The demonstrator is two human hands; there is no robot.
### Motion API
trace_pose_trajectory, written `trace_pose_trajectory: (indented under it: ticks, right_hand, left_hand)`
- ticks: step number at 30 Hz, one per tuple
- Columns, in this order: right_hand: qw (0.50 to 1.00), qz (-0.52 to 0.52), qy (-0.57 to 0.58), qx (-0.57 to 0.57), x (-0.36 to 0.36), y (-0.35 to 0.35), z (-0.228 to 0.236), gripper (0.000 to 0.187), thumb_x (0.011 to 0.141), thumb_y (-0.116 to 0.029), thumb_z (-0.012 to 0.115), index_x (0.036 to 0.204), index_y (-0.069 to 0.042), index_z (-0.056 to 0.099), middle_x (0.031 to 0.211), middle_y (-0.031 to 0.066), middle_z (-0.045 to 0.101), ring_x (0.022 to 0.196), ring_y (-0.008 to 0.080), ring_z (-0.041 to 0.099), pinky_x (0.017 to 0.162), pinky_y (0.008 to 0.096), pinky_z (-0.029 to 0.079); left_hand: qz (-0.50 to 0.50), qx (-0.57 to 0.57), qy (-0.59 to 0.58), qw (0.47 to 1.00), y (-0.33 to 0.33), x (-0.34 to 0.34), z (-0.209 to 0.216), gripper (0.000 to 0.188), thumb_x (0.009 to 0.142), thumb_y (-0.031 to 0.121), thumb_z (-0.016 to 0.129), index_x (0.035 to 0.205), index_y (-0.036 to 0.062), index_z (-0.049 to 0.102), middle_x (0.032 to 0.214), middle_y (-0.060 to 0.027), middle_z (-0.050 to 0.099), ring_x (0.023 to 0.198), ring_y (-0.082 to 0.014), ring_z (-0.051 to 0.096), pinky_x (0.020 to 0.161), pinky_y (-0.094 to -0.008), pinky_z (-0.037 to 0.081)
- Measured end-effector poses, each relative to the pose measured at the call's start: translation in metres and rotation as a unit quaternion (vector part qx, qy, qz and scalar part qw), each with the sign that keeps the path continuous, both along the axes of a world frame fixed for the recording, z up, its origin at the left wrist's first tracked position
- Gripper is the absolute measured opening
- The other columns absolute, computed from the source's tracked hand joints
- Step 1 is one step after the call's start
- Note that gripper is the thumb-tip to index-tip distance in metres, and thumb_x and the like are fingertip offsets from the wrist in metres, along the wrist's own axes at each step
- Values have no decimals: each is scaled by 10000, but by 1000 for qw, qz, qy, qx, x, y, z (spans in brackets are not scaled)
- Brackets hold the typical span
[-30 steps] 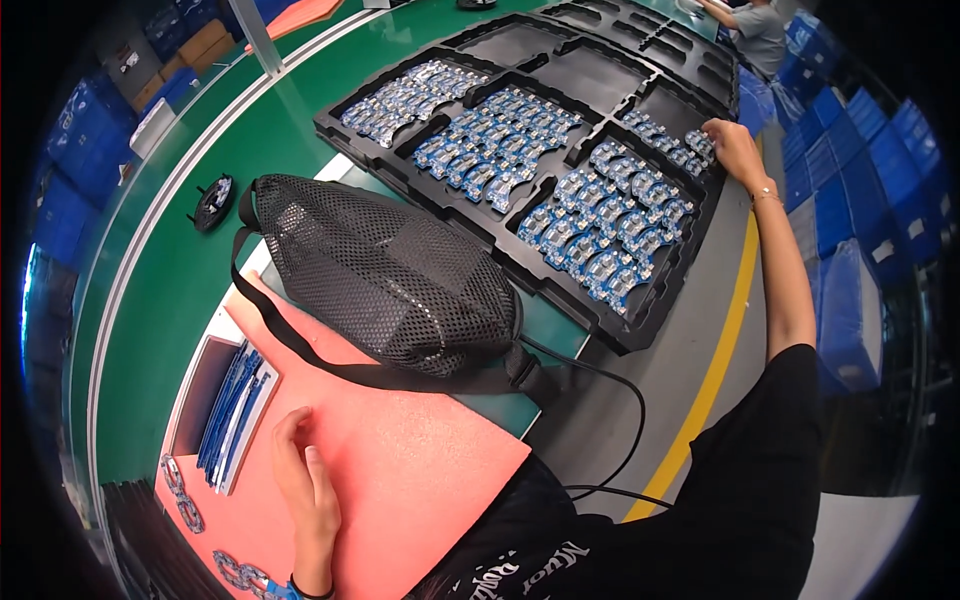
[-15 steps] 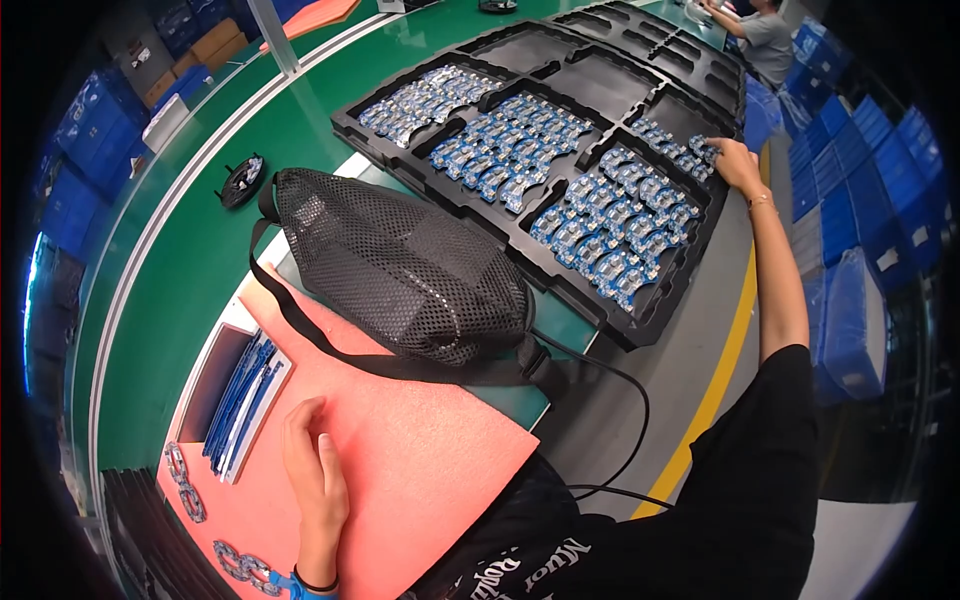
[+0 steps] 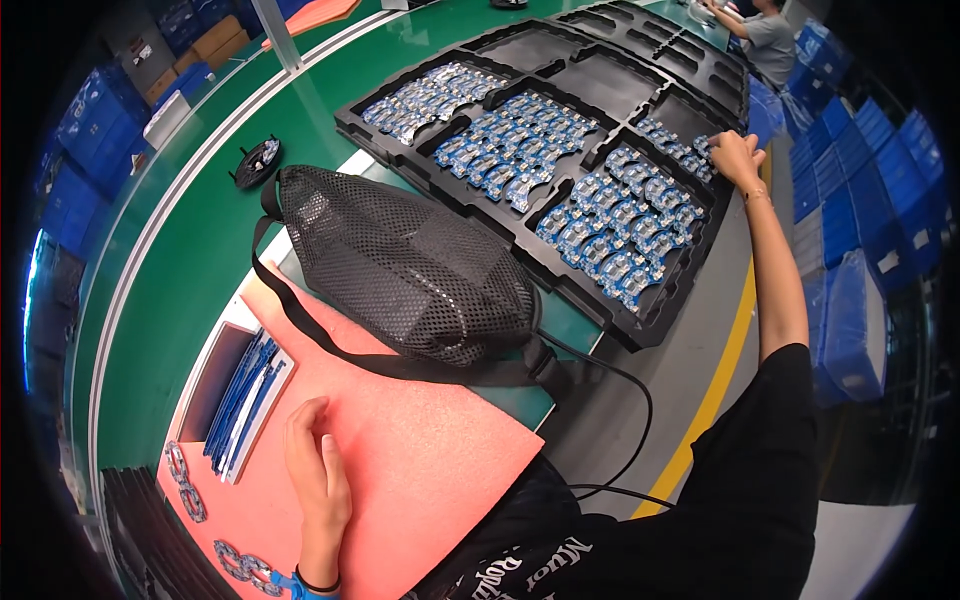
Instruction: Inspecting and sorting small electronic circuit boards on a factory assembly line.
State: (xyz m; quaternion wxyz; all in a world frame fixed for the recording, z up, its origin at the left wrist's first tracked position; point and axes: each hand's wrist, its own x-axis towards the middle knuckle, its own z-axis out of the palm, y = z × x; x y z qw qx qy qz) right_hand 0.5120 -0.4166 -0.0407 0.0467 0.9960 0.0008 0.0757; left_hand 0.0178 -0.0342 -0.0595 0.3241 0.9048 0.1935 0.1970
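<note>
My left hand point(image 3: 320, 468) rests on the pink foam sheet point(image 3: 430, 450), holding nothing, fingers loosely curled and thumb apart. My right arm stretches far forward to the black compartment tray point(image 3: 640, 335). There my right hand point(image 3: 738, 160) has its thumb and forefinger closed at a small blue circuit board point(image 3: 704, 146) at the end of a row; the other fingers stand away. The fingertips are small and partly hidden. More blue circuit boards point(image 3: 620, 225) fill the nearer compartments in rows. Beside my left wrist lie curved board pieces point(image 3: 245, 565), and others point(image 3: 185, 482) lie farther left.
A black mesh bag point(image 3: 410, 265) with a strap lies between the foam and the tray. A white box point(image 3: 240, 470) holds blue strips. A round black part point(image 3: 258, 163) sits on the green surface point(image 3: 180, 260). Another person point(image 3: 768, 45) works at the far right, near stacked blue bins point(image 3: 850, 180).
The round black part has moved away and to the right along the green surface. My right hand's outer fingers have spread slightly while it stays at the same row. My left hand has kept still.
</note>
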Motion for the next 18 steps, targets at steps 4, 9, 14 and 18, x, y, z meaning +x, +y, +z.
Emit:
trace_pose_trajectory:
  ticks: [4,9,14,18]
  right_hand:
    - [995,62,-44,59,-2,3,0,351,709,-70,475,985,-153,674,1076,109,599,1060,334,365,876,450,240]
    - [996,54,-5,65,-7,4,5,374,702,-56,474,985,-188,680,1048,108,614,1042,305,347,877,419,215]
    - [996,45,0,72,-5,-2,1,436,703,-46,455,1036,-238,662,1043,112,615,1034,299,344,864,408,197]
    - [996,42,17,75,-6,-2,-4,481,702,-46,407,1060,-259,648,1066,112,599,1039,284,341,877,394,193]
  left_hand:
    - [-1,-3,3,1000,-1,1,2,316,823,83,404,1103,-44,475,1088,-182,509,1000,-305,495,891,-372,379]
    - [-4,-2,-1,1000,-1,1,1,317,824,89,402,1102,-45,475,1087,-183,509,1001,-305,495,892,-374,379]
    - [-3,-5,0,1000,-1,1,2,318,827,96,403,1102,-47,474,1092,-184,507,1008,-307,492,898,-375,377]
    - [-1,-4,-2,1000,0,0,1,318,827,97,404,1102,-46,474,1096,-184,507,1012,-307,492,900,-377,376]
